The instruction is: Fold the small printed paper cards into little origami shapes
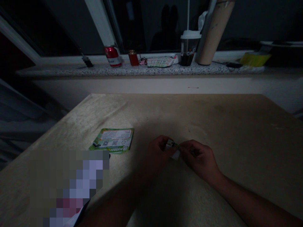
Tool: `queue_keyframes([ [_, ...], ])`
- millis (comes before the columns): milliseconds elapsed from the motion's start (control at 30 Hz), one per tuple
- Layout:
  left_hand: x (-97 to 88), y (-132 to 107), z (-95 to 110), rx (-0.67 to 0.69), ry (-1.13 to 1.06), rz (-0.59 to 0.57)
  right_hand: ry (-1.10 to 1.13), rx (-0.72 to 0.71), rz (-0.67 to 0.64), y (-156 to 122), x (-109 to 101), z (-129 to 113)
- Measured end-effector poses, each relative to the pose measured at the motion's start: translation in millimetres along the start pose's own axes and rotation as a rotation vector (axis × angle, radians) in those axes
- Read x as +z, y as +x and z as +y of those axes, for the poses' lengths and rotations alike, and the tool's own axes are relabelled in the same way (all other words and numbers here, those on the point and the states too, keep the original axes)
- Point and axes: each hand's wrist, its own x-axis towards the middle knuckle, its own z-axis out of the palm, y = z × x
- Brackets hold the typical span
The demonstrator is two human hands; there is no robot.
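Both hands meet over the middle of a pale tabletop [213, 119] in dim light. My left hand [157, 153] is closed, its fingers pinching a small light-coloured object [173, 149]. My right hand [200, 157] is closed too and pinches the same small object from the right side. What the object is I cannot make out; part of it looks white, part metallic. A green printed card [113, 140] lies flat on the table, just left of my left hand and apart from it.
A stone windowsill [132, 70] runs behind the table. On it stand a red can [113, 56], a small red container [133, 58], a printed packet [162, 61], a lidded cup with a straw [188, 47], a cardboard tube [213, 34] and a yellow item [254, 59].
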Motion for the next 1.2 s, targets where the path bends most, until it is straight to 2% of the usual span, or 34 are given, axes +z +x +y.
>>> queue_keyframes([
  [333,2.5,2,-1,0.041,-0.006,0.011,0.088,0.051,-0.020,6,0,6],
  [667,2.8,-1,0,0.064,-0.102,0.013,0.085,0.066,-0.099,3,-3,2],
  [1033,4.1,-8,6,0.035,-0.113,-0.037,0.072,0.038,-0.048,-3,-7,4],
  [1200,2.5,-7,5,-0.005,-0.208,-0.025,0.107,0.047,-0.050,-2,-8,3],
])
